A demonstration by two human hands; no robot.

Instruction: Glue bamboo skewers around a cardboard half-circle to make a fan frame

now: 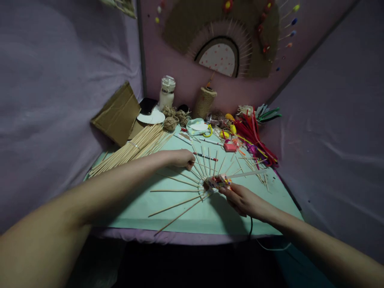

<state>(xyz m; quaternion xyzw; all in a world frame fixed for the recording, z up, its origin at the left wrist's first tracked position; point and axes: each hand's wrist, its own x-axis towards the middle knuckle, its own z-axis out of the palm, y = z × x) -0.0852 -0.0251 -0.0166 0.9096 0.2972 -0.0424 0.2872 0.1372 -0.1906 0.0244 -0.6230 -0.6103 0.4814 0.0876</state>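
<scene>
My right hand [241,198] grips a hot glue gun [218,181] with a colourful, patterned body. A long translucent glue stick [247,173] juts from its rear. The nozzle points down at the small round centre [202,191] of a fan of thin wooden sticks [175,191], which spread out over the table. Above the fan's upper left side, my left hand [182,159] is closed in a pinch, apparently on one thin wooden stick; its fingertips are partly hidden. A pen [205,157] lies beyond the sticks.
Bundled wooden sticks [135,146] and cardboard [117,114] lie at the left. Along the back stand a white jar [167,93], twine balls [170,123] and a twine spool [205,103]. Red pipe cleaners [252,134] are at the right. The gun's cord [251,228] hangs over the front edge.
</scene>
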